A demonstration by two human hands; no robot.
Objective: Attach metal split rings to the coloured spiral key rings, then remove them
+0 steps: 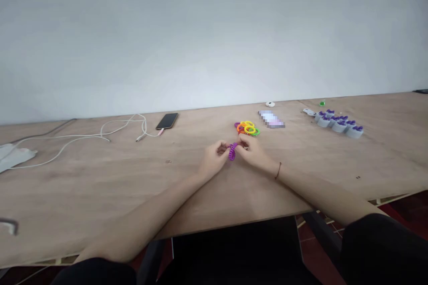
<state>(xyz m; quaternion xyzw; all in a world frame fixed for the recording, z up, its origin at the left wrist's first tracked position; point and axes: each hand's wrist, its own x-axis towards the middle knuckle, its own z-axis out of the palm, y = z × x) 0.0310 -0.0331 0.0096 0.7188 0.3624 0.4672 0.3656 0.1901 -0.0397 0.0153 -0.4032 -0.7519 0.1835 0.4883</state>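
Note:
A purple spiral hair tie [232,152] is pinched between both my hands, just above the wooden table. My left hand [214,156] grips its left side with thumb and fingertips. On the other side, my right hand [250,150] holds it with the fingers closed; a thin red string bracelet [278,170] circles that wrist. Whether the purple piece is one coil or two together, I cannot tell. Just beyond my fingers lies a small pile of coloured spiral hair ties [249,129], in yellow, orange, green and purple.
A dark phone [167,121] with white cables [101,135] lies at left. Behind the pile sit a blurred-out phone [271,119] and a small white object [270,104]. Grey cups with purple tops [339,126] and a green item [322,103] stand right. The wooden table [110,196] ends near me.

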